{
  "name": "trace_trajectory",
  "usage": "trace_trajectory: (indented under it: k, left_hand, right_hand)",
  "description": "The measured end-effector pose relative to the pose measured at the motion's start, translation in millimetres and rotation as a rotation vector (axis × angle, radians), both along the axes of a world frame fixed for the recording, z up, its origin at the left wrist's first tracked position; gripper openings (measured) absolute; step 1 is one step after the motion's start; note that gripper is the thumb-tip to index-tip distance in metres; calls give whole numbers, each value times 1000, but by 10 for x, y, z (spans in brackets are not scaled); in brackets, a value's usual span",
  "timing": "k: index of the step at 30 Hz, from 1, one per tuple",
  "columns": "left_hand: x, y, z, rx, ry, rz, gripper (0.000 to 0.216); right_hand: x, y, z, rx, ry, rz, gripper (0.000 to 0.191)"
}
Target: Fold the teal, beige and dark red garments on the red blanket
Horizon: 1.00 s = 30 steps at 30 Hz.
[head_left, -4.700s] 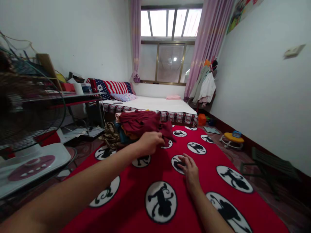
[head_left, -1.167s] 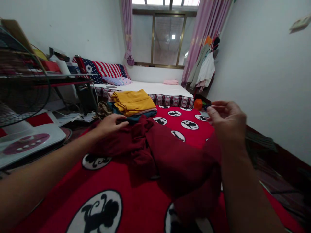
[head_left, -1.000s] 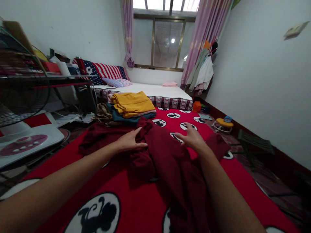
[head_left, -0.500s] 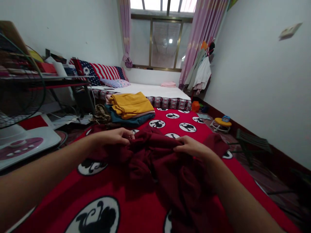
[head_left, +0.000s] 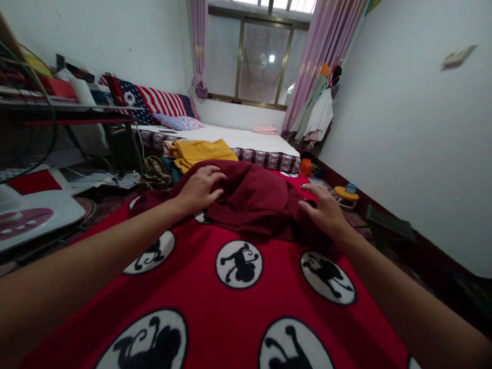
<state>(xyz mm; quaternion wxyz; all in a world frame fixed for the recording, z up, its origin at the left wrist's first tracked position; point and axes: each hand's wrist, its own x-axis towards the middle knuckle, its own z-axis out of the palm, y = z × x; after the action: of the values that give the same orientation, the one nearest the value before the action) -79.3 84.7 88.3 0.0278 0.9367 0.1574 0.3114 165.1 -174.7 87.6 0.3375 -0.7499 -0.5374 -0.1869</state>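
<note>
A maroon garment [head_left: 255, 197] lies spread across the red blanket [head_left: 200, 287], which is printed with dark figures in white circles. Its exact kind cannot be made out from its folds. Over the garment's left part is my left hand [head_left: 202, 189], with fingers loosely apart and nothing gripped. At the opposite side, my right hand [head_left: 325, 207] hovers at or just above the cloth, its thumb and fingers spread. Whether the fingertips touch the fabric is hard to tell. Behind the garment, a folded yellow cloth [head_left: 205, 149] tops a pile that is partly hidden.
A bed [head_left: 230, 132] with a white sheet stands below the window. To the left are a cluttered desk [head_left: 73, 114] and a white fan base [head_left: 42, 215]. A yellow stool [head_left: 346, 193] and a dark folding stool [head_left: 390, 225] stand along the right wall.
The bunched garment has spread out and now lies farther away, covering part of the pile. Both hands have let go of it and moved apart, fingers opening. The view has tilted slightly down.
</note>
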Motion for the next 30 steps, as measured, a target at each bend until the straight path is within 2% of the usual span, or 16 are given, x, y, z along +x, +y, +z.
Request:
trace_trajectory:
  k: [2, 4, 6, 8, 11, 14, 16, 20, 22, 24, 26, 27, 30]
  left_hand:
    - [-40, -228, -259, 24, 166, -215, 40]
    - [-61, -370, -481, 22, 302, -329, 52]
    - [-31, -405, -639, 6, 361, -302, 65]
    - [46, -357, -726, -2, 384, -226, 74]
    - [183, -231, -755, 15, 426, -145, 75]
    - [253, -160, -680, 65, 459, -133, 59]
    - [226, -164, -544, 78, 446, -112, 50]
    - [-38, -247, -35, 21, 315, -65, 40]
    - [-255, -299, 247, -37, 290, -112, 38]
    - [-498, -362, 438, -146, 367, -216, 36]
    - [-735, -458, 481, -311, 516, -301, 33]
    - [-841, -521, 449, -387, 606, -326, 33]
    - [-1043, -749, 252, -473, 905, -371, 33]
  right_hand:
    - [-244, -146, -232, -181, -37, 113, 37]
    - [-378, -261, -438, -352, -104, 132, 51]
    - [-371, -329, -593, -459, -230, 50, 69]
    - [-261, -359, -686, -489, -363, -82, 80]
    - [-53, -383, -724, -512, -430, -231, 79]
    - [59, -422, -666, -569, -367, -224, 64]
    - [77, -468, -556, -523, -287, -196, 52]
    - [68, -674, -137, -132, -92, -167, 34]
    - [46, -844, 97, 48, 9, -96, 28]
    - [-6, -1033, 261, 124, 141, -32, 25]
    - [-103, -1209, 313, 26, 305, 26, 23]
    - [-168, -1284, 301, -102, 384, 64, 22]
    - [-379, -1433, 198, -672, 495, 205, 21]
